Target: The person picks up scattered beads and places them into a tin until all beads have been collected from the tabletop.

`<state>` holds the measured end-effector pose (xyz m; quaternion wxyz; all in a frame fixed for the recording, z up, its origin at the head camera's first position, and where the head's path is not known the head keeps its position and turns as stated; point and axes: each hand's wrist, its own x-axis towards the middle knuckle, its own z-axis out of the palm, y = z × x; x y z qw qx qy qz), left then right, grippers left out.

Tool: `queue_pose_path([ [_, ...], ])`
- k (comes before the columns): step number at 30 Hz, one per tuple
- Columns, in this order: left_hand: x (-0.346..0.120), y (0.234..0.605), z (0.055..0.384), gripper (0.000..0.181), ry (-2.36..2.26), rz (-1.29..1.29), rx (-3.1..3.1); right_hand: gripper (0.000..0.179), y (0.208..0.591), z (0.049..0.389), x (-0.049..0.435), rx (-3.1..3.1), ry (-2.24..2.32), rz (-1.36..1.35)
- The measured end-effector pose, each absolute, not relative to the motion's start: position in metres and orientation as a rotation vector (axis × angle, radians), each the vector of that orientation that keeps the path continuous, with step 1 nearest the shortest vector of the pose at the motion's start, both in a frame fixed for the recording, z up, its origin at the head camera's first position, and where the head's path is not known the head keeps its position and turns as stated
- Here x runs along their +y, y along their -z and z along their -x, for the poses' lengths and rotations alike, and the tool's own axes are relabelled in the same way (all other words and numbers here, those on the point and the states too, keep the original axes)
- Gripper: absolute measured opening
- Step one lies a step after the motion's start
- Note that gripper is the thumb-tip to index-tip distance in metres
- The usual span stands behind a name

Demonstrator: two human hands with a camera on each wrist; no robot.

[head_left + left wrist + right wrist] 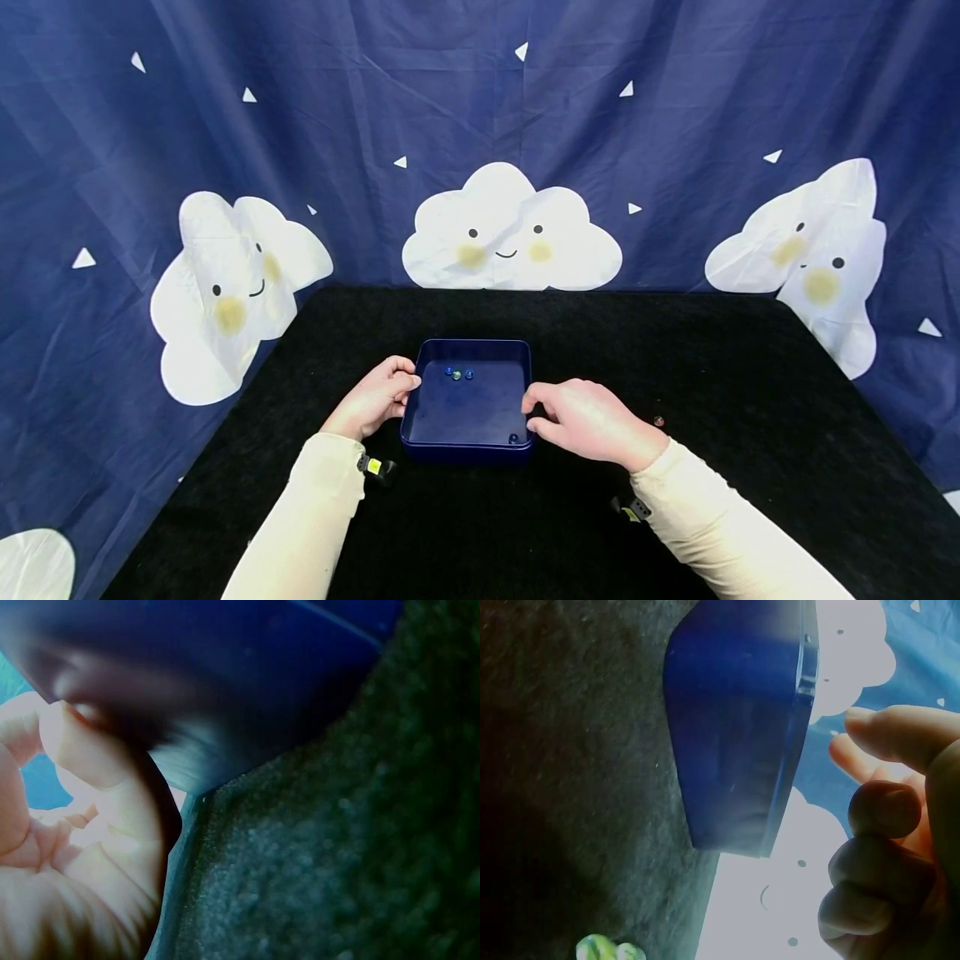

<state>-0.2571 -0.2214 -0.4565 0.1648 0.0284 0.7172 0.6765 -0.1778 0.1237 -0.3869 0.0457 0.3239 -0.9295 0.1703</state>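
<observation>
A shallow blue square box [467,408] with raised walls stands on the black cloth in the head view. Inside lie small glass marbles: a greenish one [456,376] between two blue ones towards the back left, and a dark one [513,438] in the front right corner. My left hand [378,396] holds the box's left wall, thumb at the rim; the left wrist view shows a fingertip against the blue wall. Over the right rim hovers my right hand [588,421], thumb and index finger apart, nothing visible between them. Its other fingers are bent in the right wrist view.
To the right of the box, by my right wrist, a small reddish marble [658,421] lies on the black cloth [750,467]. Green-and-white marbles [596,949] show at the bottom of the right wrist view. A blue curtain [360,100] with white clouds hangs behind.
</observation>
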Motion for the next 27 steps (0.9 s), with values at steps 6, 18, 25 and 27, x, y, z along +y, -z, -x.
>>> queue_pose_path([
  [6, -0.219, 0.457, 0.257, 0.035, -1.932, -0.071, 2.026, 0.014, 0.391, 0.177, 0.144, -2.877, -0.607, -0.883],
  [18, -0.217, 0.456, 0.26, 0.032, -1.947, -0.088, 2.0, 0.011, 0.403, 0.189, 0.202, -2.84, -0.817, -0.601],
  [25, -0.219, 0.456, 0.259, 0.031, -1.941, -0.078, 2.005, 0.011, 0.411, 0.197, 0.225, -2.933, -0.841, -0.535],
  [27, -0.22, 0.457, 0.258, 0.032, -1.943, -0.071, 2.006, 0.011, 0.414, 0.199, 0.231, -2.972, -0.836, -0.561],
])
